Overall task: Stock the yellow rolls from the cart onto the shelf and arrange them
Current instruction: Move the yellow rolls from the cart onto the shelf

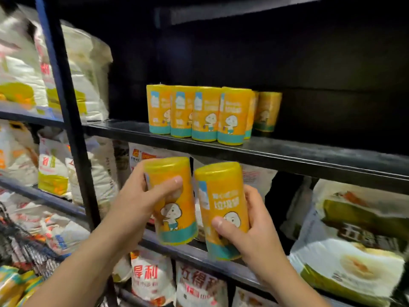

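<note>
Several yellow rolls (204, 114) with teal bottoms and a cartoon figure stand upright in a tight group on the black shelf (287, 156); one more stands behind them on the right. Below the shelf's front edge, my left hand (135, 202) grips a yellow roll (171, 200) around its upper half. Beside it, my right hand (250, 231) grips a second yellow roll (221, 207) low on its body. Both held rolls are upright, slightly tilted, and nearly touch each other. A corner of the cart (22, 244) with dark mesh shows at the lower left.
A black upright post (66, 107) divides the shelving. White bags (84, 80) fill the left bays and the lower shelves. Large white and green packs (354, 247) lie at the lower right. The shelf's right part behind and beside the rolls is dark and bare.
</note>
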Available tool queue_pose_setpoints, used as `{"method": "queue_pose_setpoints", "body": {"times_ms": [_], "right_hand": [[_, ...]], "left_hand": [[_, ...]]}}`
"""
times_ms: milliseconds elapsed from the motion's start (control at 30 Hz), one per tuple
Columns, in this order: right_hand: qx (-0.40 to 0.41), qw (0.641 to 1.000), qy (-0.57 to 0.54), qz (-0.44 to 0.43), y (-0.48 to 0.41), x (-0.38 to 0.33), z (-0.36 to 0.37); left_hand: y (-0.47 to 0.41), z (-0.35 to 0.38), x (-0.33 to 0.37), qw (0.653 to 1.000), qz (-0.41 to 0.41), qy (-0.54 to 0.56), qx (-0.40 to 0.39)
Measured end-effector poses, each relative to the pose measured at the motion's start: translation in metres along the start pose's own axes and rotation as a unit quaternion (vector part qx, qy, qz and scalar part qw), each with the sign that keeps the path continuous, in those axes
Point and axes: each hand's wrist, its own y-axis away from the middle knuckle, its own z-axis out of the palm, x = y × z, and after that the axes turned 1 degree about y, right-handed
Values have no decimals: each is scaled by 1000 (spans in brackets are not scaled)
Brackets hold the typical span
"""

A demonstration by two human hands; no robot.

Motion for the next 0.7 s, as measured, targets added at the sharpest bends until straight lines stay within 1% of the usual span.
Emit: {"method": "queue_pose_setpoints", "body": {"times_ms": [133,267,333,533,700], "right_hand": [[31,999,-2,-25,9,-30,-42],[68,997,11,-42,10,-57,-80],[82,995,24,-46,9,-69,-97],[132,987,73,-61,-4,-99,-140],[172,978,103,-65,-27,-117,-166]], "left_hand": [[-10,45,34,998,37,-3,-43],[-25,86,70,994,52,-4,-92],[-36,104,84,992,55,-26,-114],[-69,148,119,982,93,-118,-114],[-104,170,144,966,121,-175,-150]]}}
